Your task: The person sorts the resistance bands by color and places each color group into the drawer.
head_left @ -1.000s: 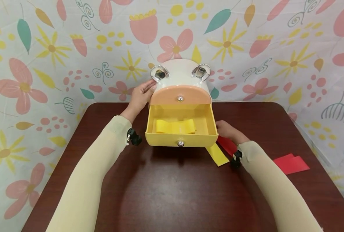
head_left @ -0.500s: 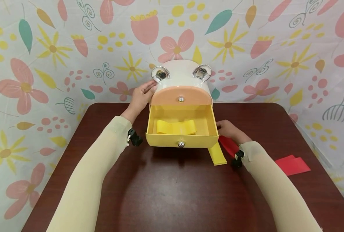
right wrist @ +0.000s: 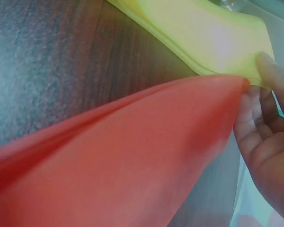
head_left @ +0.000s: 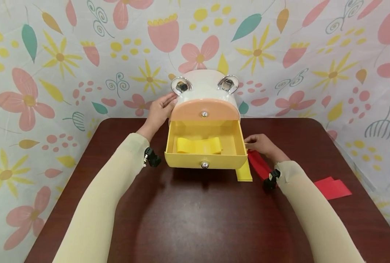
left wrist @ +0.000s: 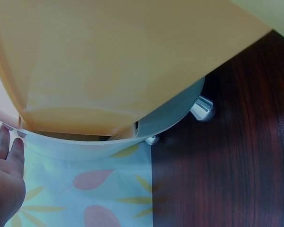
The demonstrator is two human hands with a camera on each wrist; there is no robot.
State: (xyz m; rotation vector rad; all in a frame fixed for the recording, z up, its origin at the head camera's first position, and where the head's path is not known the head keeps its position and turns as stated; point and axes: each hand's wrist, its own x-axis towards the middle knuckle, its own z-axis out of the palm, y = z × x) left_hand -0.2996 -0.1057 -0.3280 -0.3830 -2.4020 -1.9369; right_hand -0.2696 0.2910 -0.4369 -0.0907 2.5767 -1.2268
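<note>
A white frog-faced drawer box stands at the back of the table, its lower yellow drawer pulled out. Inside the drawer lies a folded yellow band. My left hand rests against the box's left side, fingers fairly straight; in the left wrist view, its fingertips meet the white rim. Beside the drawer's right wall, my right hand pinches a second yellow band under the thumb. A red band runs from the same fingers down toward the wrist.
Another folded red band lies on the brown table at the right. Behind the box hangs a flower-printed cloth, close to its back. The pulled-out drawer juts toward the front.
My right hand has shifted slightly up and right, and its fingers show more clearly. The hanging yellow band's lower end has swung left and up. My left hand stays on the box.
</note>
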